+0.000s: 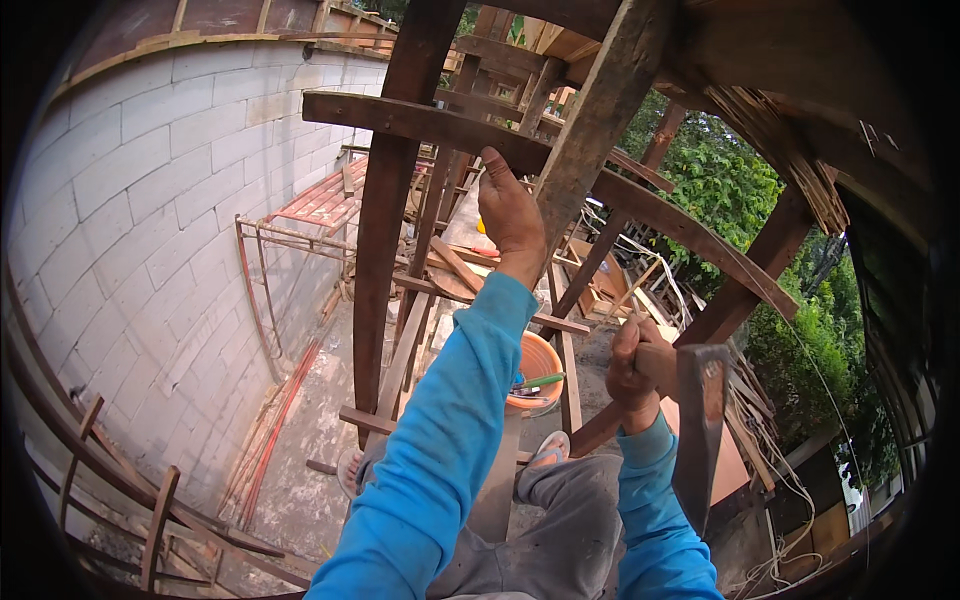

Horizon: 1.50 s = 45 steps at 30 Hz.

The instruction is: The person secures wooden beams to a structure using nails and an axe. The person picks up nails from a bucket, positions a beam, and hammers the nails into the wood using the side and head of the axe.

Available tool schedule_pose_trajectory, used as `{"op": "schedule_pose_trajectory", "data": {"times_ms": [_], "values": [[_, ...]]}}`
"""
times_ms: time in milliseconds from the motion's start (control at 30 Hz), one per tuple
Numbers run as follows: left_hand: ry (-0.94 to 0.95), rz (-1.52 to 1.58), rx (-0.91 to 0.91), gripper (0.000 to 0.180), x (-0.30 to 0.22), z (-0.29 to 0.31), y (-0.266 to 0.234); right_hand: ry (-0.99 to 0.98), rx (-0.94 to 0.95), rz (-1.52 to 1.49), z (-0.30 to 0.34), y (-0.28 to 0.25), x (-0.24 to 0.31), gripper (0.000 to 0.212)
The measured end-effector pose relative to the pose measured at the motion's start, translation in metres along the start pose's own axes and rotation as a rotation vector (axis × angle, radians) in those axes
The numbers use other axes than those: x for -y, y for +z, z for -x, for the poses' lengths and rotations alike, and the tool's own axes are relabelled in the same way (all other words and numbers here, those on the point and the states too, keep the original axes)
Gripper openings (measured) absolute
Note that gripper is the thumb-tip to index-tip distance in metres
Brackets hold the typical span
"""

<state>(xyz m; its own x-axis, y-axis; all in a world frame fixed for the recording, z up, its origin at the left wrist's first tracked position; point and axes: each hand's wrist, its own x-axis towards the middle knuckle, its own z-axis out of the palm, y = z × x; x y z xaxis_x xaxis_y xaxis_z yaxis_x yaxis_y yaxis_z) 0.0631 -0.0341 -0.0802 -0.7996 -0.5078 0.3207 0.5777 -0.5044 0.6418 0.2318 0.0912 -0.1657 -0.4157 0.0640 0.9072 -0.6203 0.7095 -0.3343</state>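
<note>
My left hand (512, 222) is raised at a rough upright wooden post (606, 105), its thumb pointing up against the underside of a dark crosspiece (430, 122). It seems closed round the post; most of its fingers are hidden on the far side. Lower and to the right, my right hand (630, 372) grips the short wooden handle of a hatchet (700, 430). The hatchet's heavy, wedge-shaped dark head hangs down close to the camera, in front of my right sleeve. Another crosspiece (690, 232) slopes down to the right of the post.
An orange bucket (540, 362) with tools inside stands below, between my arms. My sandalled feet rest on planks of the timber frame. A white block wall (190, 160) with a metal scaffold (300, 225) is at left; scrap wood and cables (745, 420) lie at right.
</note>
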Motion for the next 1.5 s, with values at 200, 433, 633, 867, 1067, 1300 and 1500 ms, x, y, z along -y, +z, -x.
{"op": "schedule_pose_trajectory", "data": {"times_ms": [200,433,633,867,1067,1300,1500], "values": [[-0.027,-0.036,0.017,0.087,-0.006,-0.002,0.0,0.203,0.12,0.22,-0.015,-0.011,-0.006,0.026],[-0.118,-0.018,0.044,0.084,0.002,-0.004,-0.004,-0.073,0.055,0.276,-0.016,0.005,-0.005,0.028],[-0.118,-0.088,0.019,0.086,0.003,-0.009,-0.004,0.113,0.04,-0.057,-0.006,-0.017,0.021,0.029],[-0.152,-0.001,0.062,0.084,0.007,0.0,0.002,-0.03,0.093,0.174,-0.022,-0.003,-0.027,0.031],[-0.029,-0.056,-0.065,0.083,0.0,-0.003,-0.004,-0.034,-0.025,-0.068,-0.01,-0.019,0.025,0.036],[-0.149,-0.06,0.037,0.083,0.005,0.001,0.002,0.151,0.197,0.317,-0.042,0.002,-0.02,0.01],[-0.084,-0.073,-0.066,0.083,-0.001,-0.013,-0.013,-0.163,-0.121,-0.435,-0.024,-0.02,0.066,0.036]]}}
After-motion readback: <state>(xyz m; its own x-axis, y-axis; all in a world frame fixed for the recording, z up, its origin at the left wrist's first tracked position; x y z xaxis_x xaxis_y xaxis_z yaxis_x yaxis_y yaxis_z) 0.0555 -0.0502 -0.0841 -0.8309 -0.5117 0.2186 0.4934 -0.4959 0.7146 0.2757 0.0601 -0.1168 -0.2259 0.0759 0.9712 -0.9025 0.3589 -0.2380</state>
